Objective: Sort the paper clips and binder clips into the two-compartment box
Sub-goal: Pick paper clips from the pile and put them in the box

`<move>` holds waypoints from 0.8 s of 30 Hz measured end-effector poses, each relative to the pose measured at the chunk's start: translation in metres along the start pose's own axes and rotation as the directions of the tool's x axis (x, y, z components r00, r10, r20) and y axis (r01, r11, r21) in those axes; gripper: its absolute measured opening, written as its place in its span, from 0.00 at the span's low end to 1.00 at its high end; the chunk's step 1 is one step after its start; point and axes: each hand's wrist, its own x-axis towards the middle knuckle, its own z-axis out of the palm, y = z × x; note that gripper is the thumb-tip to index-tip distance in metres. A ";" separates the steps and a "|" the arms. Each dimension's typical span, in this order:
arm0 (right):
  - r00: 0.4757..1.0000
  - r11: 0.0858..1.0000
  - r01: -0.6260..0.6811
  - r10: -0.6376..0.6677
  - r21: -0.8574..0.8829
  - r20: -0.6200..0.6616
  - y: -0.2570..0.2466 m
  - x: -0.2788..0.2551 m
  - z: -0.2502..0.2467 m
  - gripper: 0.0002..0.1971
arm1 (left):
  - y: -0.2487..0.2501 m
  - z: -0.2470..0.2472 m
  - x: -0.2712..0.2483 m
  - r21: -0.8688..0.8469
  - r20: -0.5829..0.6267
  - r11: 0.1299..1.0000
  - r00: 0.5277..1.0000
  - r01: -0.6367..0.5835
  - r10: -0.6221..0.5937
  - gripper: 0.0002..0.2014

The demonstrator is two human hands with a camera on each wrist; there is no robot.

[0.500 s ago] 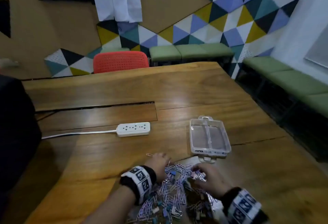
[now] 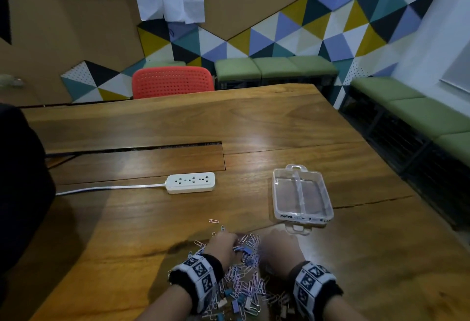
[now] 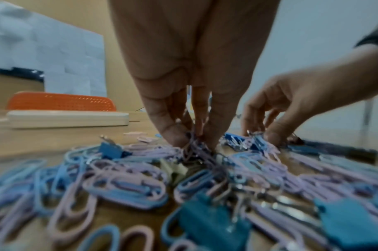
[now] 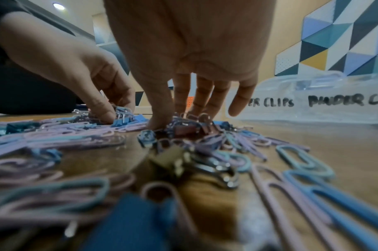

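A pile of pastel paper clips and small binder clips [image 2: 244, 277] lies on the wooden table's near edge. My left hand [image 2: 223, 244] reaches into its far left part. In the left wrist view its thumb and fingers [image 3: 194, 141] pinch a tangle of lilac paper clips [image 3: 196, 149]. My right hand [image 2: 278, 247] is just right of it. Its thumb and curled fingers [image 4: 175, 118] close round dark binder clips [image 4: 188, 129]. The clear two-compartment box [image 2: 301, 193] stands beyond the pile, both halves bare. Handwritten labels on its front wall [image 4: 308, 101] name paper clips on the left and binder clips on the right.
A white power strip [image 2: 190, 182] with its cord lies left of the box. Loose paper clips [image 2: 213, 221] lie just beyond the pile. A red chair [image 2: 173, 81] stands at the table's far edge, green benches [image 2: 407, 106] along the walls. A dark shape [image 2: 20, 180] fills the left.
My right hand has shifted a little left, closer to my left hand. Both hands stay down in the pile.
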 end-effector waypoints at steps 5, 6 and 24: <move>1.000 0.999 0.012 -0.013 0.053 0.011 0.004 0.001 0.002 0.04 | -0.008 -0.008 0.006 -0.373 0.023 0.918 0.991 0.130 -0.131 0.08; 1.000 0.996 -0.006 0.005 0.087 0.012 0.005 0.002 0.003 0.09 | -0.008 -0.011 0.007 -0.435 0.036 0.889 0.990 0.140 -0.138 0.08; 0.951 0.111 -0.298 0.121 0.948 0.284 0.014 -0.009 -0.012 0.08 | -0.004 -0.016 0.008 -0.893 0.332 0.239 0.917 0.381 -0.220 0.11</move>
